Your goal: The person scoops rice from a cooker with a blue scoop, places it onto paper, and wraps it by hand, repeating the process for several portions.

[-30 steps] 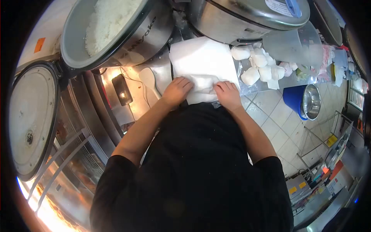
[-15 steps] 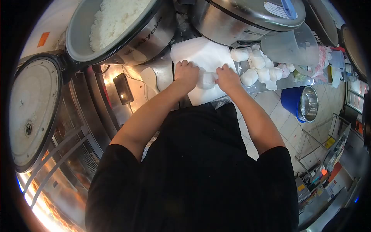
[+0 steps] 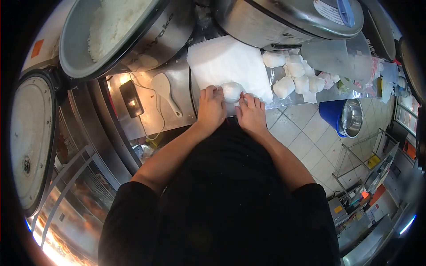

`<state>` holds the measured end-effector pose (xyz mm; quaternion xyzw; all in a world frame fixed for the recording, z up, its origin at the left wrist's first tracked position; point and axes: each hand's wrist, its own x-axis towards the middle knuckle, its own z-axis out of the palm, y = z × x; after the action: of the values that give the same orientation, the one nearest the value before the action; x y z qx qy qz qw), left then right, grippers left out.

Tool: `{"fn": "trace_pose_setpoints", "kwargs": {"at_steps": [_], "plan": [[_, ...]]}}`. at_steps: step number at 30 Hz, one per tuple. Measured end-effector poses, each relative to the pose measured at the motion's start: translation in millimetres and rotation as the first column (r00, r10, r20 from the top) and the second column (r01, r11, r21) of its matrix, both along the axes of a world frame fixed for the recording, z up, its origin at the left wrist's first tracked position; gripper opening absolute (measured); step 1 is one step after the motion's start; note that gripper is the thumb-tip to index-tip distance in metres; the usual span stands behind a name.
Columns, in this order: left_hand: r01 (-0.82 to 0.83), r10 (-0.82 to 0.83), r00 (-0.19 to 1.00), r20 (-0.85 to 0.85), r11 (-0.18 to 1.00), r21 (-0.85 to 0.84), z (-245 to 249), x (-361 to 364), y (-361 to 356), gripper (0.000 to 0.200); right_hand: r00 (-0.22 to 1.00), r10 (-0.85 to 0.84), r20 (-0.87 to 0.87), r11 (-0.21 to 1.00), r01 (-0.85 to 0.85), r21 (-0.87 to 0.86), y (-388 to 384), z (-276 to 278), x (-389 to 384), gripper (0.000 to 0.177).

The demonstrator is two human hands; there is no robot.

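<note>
A rounded white lump (image 3: 232,92), which looks like rice shaped into a mound or covered in paper, sits near the front edge of a stack of white paper sheets (image 3: 226,57). On its left side, my left hand (image 3: 212,107) has its fingers curled at the paper's near edge. Across from it, my right hand (image 3: 252,111) is closed too, with thumb and forefinger pinched on the paper right beside the lump. Several white paper-wrapped bundles (image 3: 295,68) are piled just right of the stack.
An open cooker of white rice (image 3: 117,26) stands at the back left, a lidded steel cooker (image 3: 284,22) at the back. A rice paddle (image 3: 165,91) and a phone (image 3: 131,98) lie on the left counter. A blue bucket (image 3: 330,117) stands on the right, below the counter.
Both my hands have come closer to my body, to the near edge of the paper. The white lump now shows as a smooth dome between them.
</note>
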<state>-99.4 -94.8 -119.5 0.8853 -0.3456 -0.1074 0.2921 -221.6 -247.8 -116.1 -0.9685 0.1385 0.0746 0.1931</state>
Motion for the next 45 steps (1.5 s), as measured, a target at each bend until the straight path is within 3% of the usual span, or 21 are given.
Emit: {"fn": "trace_pose_setpoints", "kwargs": {"at_steps": [3,7,10,12,13,14,16,19,22,23,24,25,27,28,29,32,35,38,40,42,45], "plan": [[-0.125,0.097,0.942,-0.322,0.990,-0.066,7.9,-10.7,-27.4,0.046,1.000,0.016,-0.022,0.998,-0.015,0.067,-9.0,-1.1,-0.2,0.049],[-0.135,0.142,0.937,-0.321,0.990,0.043,25.5,-3.3,-57.9,0.053,0.991,0.110,-0.081,0.989,-0.101,0.108,-25.3,-16.7,-7.0,0.049],[-0.289,0.361,0.763,-0.537,0.933,0.217,31.8,9.1,-75.4,0.064,0.993,0.107,-0.054,0.949,-0.086,0.303,-43.7,-16.5,-8.5,0.051],[-0.380,0.403,0.613,-0.680,0.905,0.194,21.3,4.9,-76.8,0.074,0.962,0.148,-0.231,0.886,-0.025,0.464,-59.6,5.5,-0.7,0.057],[-0.518,0.397,0.381,-0.835,0.840,0.163,20.7,5.2,-81.8,0.073,0.997,0.033,-0.071,0.761,0.021,0.649,-68.6,-4.3,-5.6,0.059],[-0.556,0.412,0.393,-0.822,0.819,0.144,28.6,7.1,-84.1,0.073,0.992,-0.114,0.060,0.591,0.019,0.807,-77.9,0.1,-0.8,0.061],[-0.800,-0.010,-0.011,-1.000,0.600,0.003,47.4,-4.0,-90.4,0.067,0.995,-0.056,0.081,0.566,-0.036,0.823,-99.5,26.9,14.2,0.063],[-0.864,-0.288,0.260,-0.922,0.358,-0.355,57.6,-7.6,-83.5,0.047,0.978,0.006,0.208,0.479,-0.186,0.858,-96.3,69.7,42.8,0.062],[-0.809,0.187,0.462,-0.867,0.490,-0.325,80.1,26.1,-20.6,0.044,0.894,0.129,0.429,0.192,-0.447,0.874,-62.4,107.5,102.4,0.057],[-0.835,0.109,0.415,-0.903,0.440,-0.330,101.0,30.9,10.5,0.054,0.802,0.240,0.548,0.138,-0.586,0.798,-57.4,153.0,136.3,0.053],[-0.722,-0.131,0.538,-0.833,0.438,-0.535,165.2,39.0,10.7,0.064,0.678,0.548,0.489,0.143,-0.652,0.745,-52.9,185.8,173.5,0.046],[-0.800,-0.056,0.535,-0.843,0.288,-0.526,127.7,53.9,73.4,0.072,0.533,0.817,0.222,0.203,-0.626,0.753,-51.8,250.8,205.2,0.041],[-0.733,-0.045,0.648,-0.761,0.237,-0.638,159.3,63.3,92.2,0.075,0.327,0.944,0.054,0.257,-0.825,0.503,-30.9,313.7,239.7,0.044],[-0.365,-0.323,0.816,-0.479,0.353,-0.861,173.5,60.6,96.2,0.074,0.281,0.960,0.016,0.251,-0.883,0.397,-21.5,339.6,247.1,0.046],[-0.372,-0.314,0.805,-0.503,0.392,-0.841,170.5,67.7,101.5,0.073,0.273,0.962,-0.012,0.264,-0.917,0.298,-19.4,351.4,255.7,0.048],[-0.722,0.212,0.652,-0.728,0.465,-0.512,118.0,79.9,144.3,0.073,0.301,0.953,-0.043,0.303,-0.952,0.051,-45.2,398.9,257.3,0.055],[-0.840,0.652,0.500,-0.570,0.527,-0.133,20.7,97.1,182.8,0.072,0.472,0.880,0.050,0.465,-0.835,-0.295,-75.1,441.1,274.0,0.062],[-0.806,0.804,0.574,-0.151,0.588,0.070,-71.9,89.9,221.7,0.072,0.722,0.537,0.435,0.816,-0.316,-0.484,-112.4,458.2,304.0,0.069],[-0.730,0.775,0.602,-0.194,0.632,0.261,48.7,79.3,149.7,0.061,0.745,0.177,0.644,0.939,0.067,-0.336,-133.7,432.1,323.5,0.074],[-0.665,0.656,0.738,0.155,0.670,0.330,21.5,78.2,153.2,0.051,0.734,-0.124,0.667,0.900,0.366,-0.236,-173.1,359.3,306.1,0.079],[-0.718,0.686,0.693,0.220,0.632,0.290,12.9,71.2,155.2,0.054,0.804,-0.202,0.560,0.916,0.357,-0.181,-214.8,262.4,259.0,0.079]]}}
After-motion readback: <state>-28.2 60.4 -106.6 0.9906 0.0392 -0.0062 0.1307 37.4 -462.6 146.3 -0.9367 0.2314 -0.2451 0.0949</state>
